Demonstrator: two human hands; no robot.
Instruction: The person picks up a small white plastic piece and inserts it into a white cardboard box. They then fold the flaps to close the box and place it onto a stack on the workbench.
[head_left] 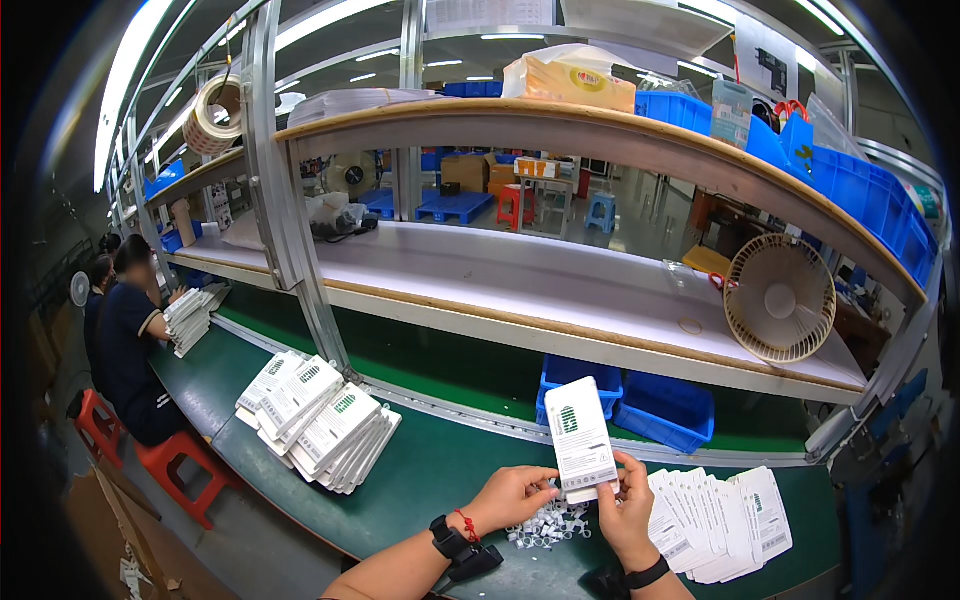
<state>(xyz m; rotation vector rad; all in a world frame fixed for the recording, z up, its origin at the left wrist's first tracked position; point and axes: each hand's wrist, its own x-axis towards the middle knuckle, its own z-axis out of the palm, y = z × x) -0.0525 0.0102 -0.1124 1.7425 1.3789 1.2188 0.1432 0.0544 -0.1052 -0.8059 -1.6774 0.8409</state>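
My right hand [628, 505] grips the lower right edge of a flat white packaging card [582, 432] with green print, thumb in front. It is held upright above the green table. At its lower left corner is my left hand [522, 494], thumb and fingers pinched together; what they hold, if anything, is too small to make out. Under the hands lies a loose pile of small white plastic clips [545, 527]. To the right, similar white cards [715, 525] are fanned out in an overlapping row. A tall stack of such cards [320, 420] lies to the left.
Two blue bins [665, 412] stand behind the card, beneath a long shelf [480, 270]. A round fan [780, 300] is at the shelf's right end. Another person [135, 340] works at the far left table end, near red stools [180, 465]. A metal post [290, 200] rises behind the left stack.
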